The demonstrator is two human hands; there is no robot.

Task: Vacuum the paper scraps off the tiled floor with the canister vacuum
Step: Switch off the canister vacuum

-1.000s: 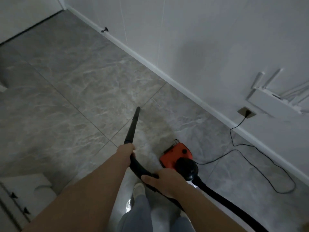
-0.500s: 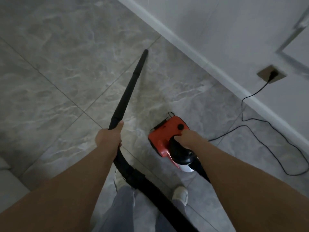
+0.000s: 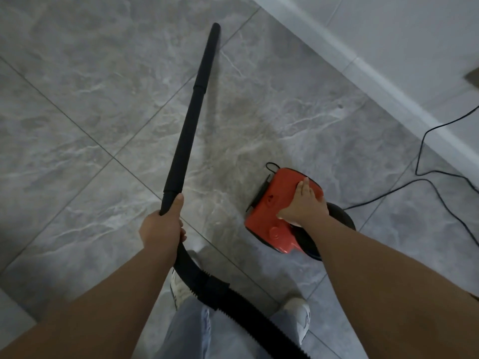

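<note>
A small red and black canister vacuum (image 3: 274,218) sits on the grey tiled floor (image 3: 90,112) to the right of my feet. My right hand (image 3: 303,203) rests flat on its red top, fingers extended. My left hand (image 3: 163,229) is closed around the black wand (image 3: 193,110) at its lower end. The wand slants up and away, its tip near the top of the view. A black ribbed hose (image 3: 233,304) curves from the wand down between my legs. No paper scraps show on the tiles.
A white baseboard (image 3: 375,76) and wall run diagonally along the upper right. The vacuum's thin black power cord (image 3: 425,161) loops over the floor at the right. My white shoes (image 3: 298,317) stand at the bottom.
My right hand left the hose, went to the canister and now lies on its red top. The view has tilted down and closer; my left hand keeps its hold on the wand.
</note>
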